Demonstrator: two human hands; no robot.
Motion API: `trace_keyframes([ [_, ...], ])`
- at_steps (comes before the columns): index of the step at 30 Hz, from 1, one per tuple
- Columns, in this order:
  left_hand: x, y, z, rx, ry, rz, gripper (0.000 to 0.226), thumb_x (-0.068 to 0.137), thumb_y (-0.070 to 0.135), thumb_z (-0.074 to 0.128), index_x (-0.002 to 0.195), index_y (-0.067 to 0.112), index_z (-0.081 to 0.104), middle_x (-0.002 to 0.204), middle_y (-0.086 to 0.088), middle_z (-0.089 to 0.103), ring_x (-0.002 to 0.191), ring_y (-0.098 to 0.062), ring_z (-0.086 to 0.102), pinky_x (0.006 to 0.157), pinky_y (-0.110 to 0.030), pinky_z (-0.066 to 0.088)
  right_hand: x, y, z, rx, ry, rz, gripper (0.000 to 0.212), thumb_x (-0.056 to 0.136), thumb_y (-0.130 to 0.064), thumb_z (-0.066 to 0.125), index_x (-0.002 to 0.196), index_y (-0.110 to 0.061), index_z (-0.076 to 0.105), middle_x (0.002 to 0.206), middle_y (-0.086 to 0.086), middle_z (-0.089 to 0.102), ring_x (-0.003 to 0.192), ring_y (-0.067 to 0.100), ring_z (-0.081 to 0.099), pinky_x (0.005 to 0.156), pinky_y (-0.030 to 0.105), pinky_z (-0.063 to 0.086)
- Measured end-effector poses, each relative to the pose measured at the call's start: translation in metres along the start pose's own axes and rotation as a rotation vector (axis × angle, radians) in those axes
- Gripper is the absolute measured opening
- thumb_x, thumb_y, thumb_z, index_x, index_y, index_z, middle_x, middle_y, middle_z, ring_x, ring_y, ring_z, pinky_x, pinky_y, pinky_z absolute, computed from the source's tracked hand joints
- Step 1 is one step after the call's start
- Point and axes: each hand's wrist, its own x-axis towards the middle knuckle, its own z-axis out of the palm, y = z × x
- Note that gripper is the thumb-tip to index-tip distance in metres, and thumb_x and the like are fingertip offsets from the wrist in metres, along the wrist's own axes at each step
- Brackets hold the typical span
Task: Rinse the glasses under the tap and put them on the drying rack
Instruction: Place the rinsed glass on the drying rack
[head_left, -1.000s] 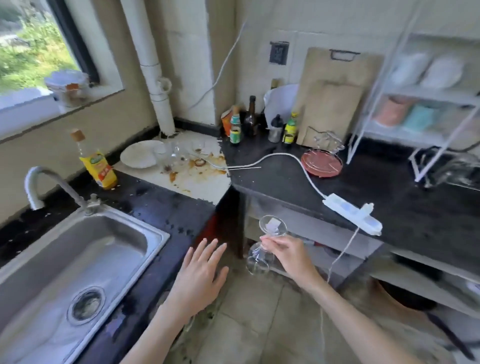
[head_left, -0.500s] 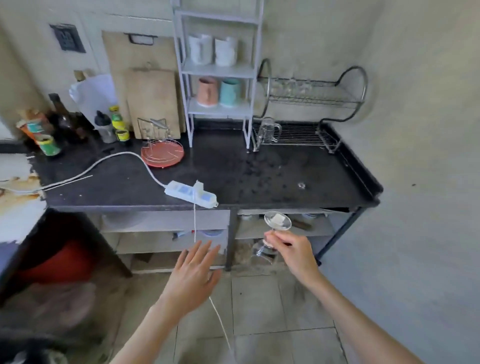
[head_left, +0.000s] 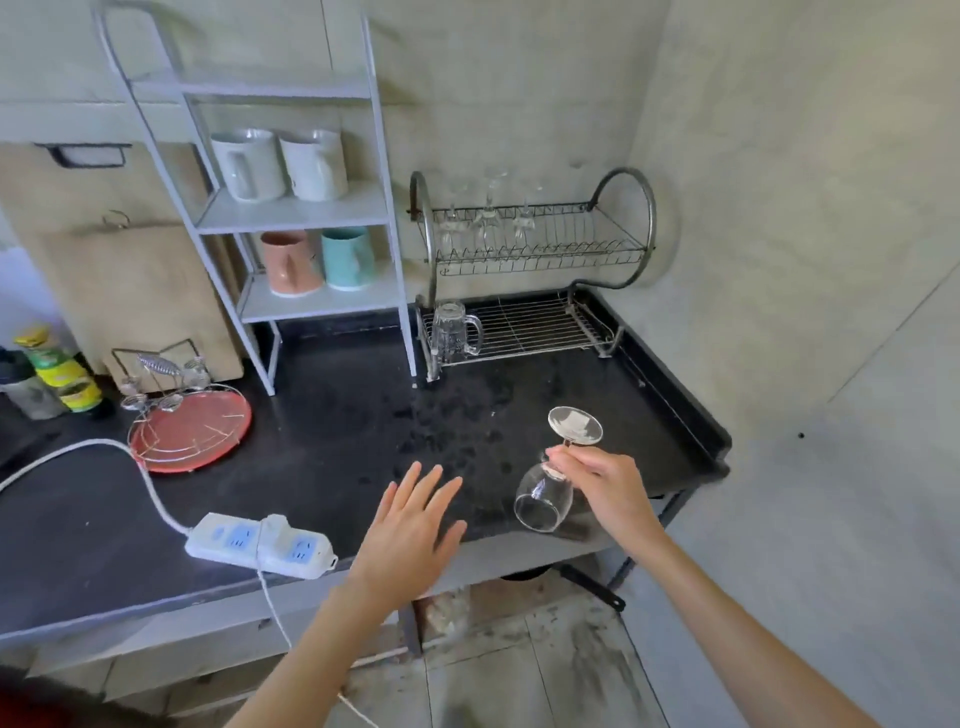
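The desk (head_left: 322, 431) is noted as black, speckled with pale droplets. The wine glass (head_left: 545, 499) is recorded as clear and colourless. The drying rack (head_left: 540, 249) is seen in bare silver wire. The shelf unit (head_left: 311, 213) is finished in white; two white mugs (head_left: 280, 163), one pink mug (head_left: 291, 262) and one turquoise mug (head_left: 347, 258) are observed. The round tray (head_left: 192, 431) is red. The power strip (head_left: 260, 543) is white with blue sockets.

A dark, speckled tabletop (head_left: 332, 447) with a raised rim carries a two-tier wire drying rack (head_left: 535, 291) at the back right, a white shelf unit (head_left: 291, 218) beside it, a red round tray (head_left: 192, 431), condiment bottles (head_left: 57, 374) at the left edge, and a white power strip (head_left: 260, 543) near the front edge.
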Motion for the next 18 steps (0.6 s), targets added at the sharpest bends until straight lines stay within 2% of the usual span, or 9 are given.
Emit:
trace_keyframes([
  [4, 0.088, -0.004, -0.030, 0.087, 0.014, 0.037, 0.089, 0.070, 0.061, -0.012, 0.148, 0.028, 0.015, 0.157, 0.006, 0.008, 0.145, -0.016, -0.006, 0.112, -0.029, -0.009, 0.076, -0.027, -0.024, 0.016, 0.057, -0.011, 0.014, 0.088, -0.016, 0.063, 0.097, -0.016, 0.074, 0.093, -0.005, 0.072, 0.085, -0.004, 0.064, 0.083, 0.014, 0.048],
  [6, 0.135, 0.000, -0.047, 0.114, 0.037, 0.052, 0.087, 0.071, 0.060, -0.012, 0.148, 0.028, 0.014, 0.157, 0.006, 0.007, 0.145, -0.017, -0.006, 0.114, -0.031, -0.006, 0.119, -0.043, -0.043, 0.027, 0.102, -0.023, 0.013, 0.088, -0.020, 0.064, 0.085, -0.024, 0.075, 0.083, -0.006, 0.073, 0.085, 0.012, 0.067, 0.084, 0.027, 0.049],
  [8, 0.177, 0.007, -0.060, 0.135, 0.033, 0.093, 0.076, 0.082, 0.060, -0.002, 0.148, 0.027, 0.014, 0.158, 0.003, 0.006, 0.145, -0.018, -0.007, 0.115, -0.033, -0.005, 0.160, -0.057, -0.059, 0.018, 0.164, -0.048, 0.015, 0.087, -0.023, 0.064, 0.078, -0.017, 0.075, 0.078, 0.008, 0.073, 0.084, 0.029, 0.067, 0.081, 0.038, 0.050],
  [9, 0.198, 0.009, -0.065, 0.154, 0.041, 0.112, 0.069, 0.088, 0.058, 0.005, 0.149, 0.026, 0.014, 0.158, 0.001, 0.005, 0.145, -0.020, -0.007, 0.114, -0.033, -0.005, 0.180, -0.063, -0.067, 0.014, 0.195, -0.062, 0.018, 0.086, -0.024, 0.064, 0.079, -0.012, 0.074, 0.078, 0.013, 0.072, 0.083, 0.032, 0.067, 0.080, 0.039, 0.050],
  [12, 0.258, 0.013, -0.074, 0.212, 0.079, 0.113, 0.057, 0.098, 0.049, 0.018, 0.149, 0.024, 0.012, 0.158, -0.002, 0.001, 0.145, -0.023, -0.009, 0.115, -0.038, -0.005, 0.240, -0.074, -0.084, 0.037, 0.236, -0.106, 0.016, 0.086, -0.029, 0.065, 0.091, -0.018, 0.075, 0.084, 0.001, 0.074, 0.087, 0.020, 0.069, 0.089, 0.046, 0.052],
  [14, 0.292, 0.012, -0.072, 0.235, 0.086, 0.092, 0.056, 0.099, 0.046, 0.022, 0.149, 0.023, 0.013, 0.158, -0.005, 0.001, 0.145, -0.026, -0.008, 0.115, -0.042, -0.005, 0.280, -0.081, -0.093, 0.041, 0.224, -0.135, 0.025, 0.086, -0.032, 0.064, 0.104, -0.017, 0.072, 0.099, 0.001, 0.073, 0.095, 0.015, 0.067, 0.093, 0.043, 0.051],
  [16, 0.322, 0.010, -0.067, 0.264, 0.119, 0.085, 0.059, 0.095, 0.048, 0.019, 0.147, 0.021, 0.023, 0.156, -0.010, 0.014, 0.144, -0.032, 0.004, 0.113, -0.048, 0.003, 0.319, -0.086, -0.102, 0.024, 0.213, -0.168, 0.032, 0.087, -0.033, 0.062, 0.111, -0.013, 0.068, 0.106, 0.004, 0.071, 0.095, 0.018, 0.066, 0.093, 0.039, 0.051],
  [18, 0.348, 0.007, -0.062, 0.303, 0.133, 0.050, 0.059, 0.090, 0.047, 0.023, 0.141, 0.019, 0.035, 0.149, -0.014, 0.033, 0.138, -0.035, 0.021, 0.107, -0.057, 0.021, 0.359, -0.091, -0.110, -0.010, 0.200, -0.204, 0.034, 0.089, -0.032, 0.058, 0.116, -0.011, 0.065, 0.096, 0.001, 0.072, 0.077, 0.027, 0.065, 0.077, 0.025, 0.054],
])
